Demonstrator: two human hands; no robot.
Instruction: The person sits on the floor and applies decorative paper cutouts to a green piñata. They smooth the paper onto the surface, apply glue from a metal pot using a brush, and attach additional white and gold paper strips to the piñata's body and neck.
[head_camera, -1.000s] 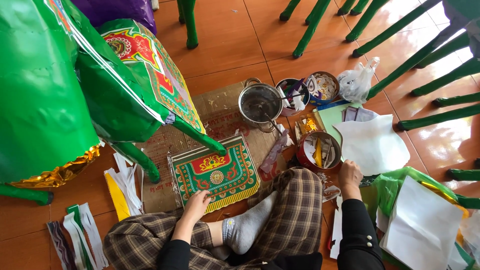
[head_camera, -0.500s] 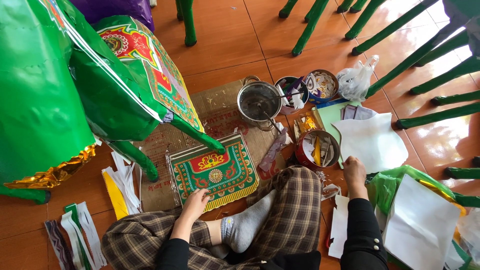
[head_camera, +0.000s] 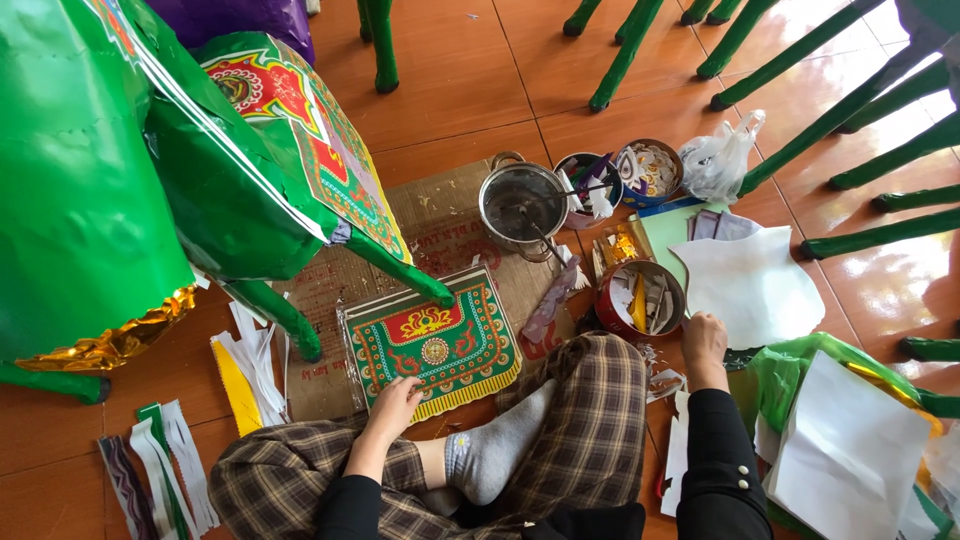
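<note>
Left hand (head_camera: 392, 405) fingers curled, pressing the 7 o'clock corner of the green patterned sheet (head_camera: 432, 340) on cardboard (head_camera: 440, 225). Right hand (head_camera: 704, 345) loosely closed, at 5 o'clock of the red tin (head_camera: 640, 298); grip unclear.

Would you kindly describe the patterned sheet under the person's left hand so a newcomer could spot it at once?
Start at the brown cardboard mat on the orange floor, in front of the seated person's checked trousers. On its near edge lies the patterned sheet, with the left hand resting on its corner. Unlike the plain white paper nearby, it is green with a red centre and gold fringe.
</note>
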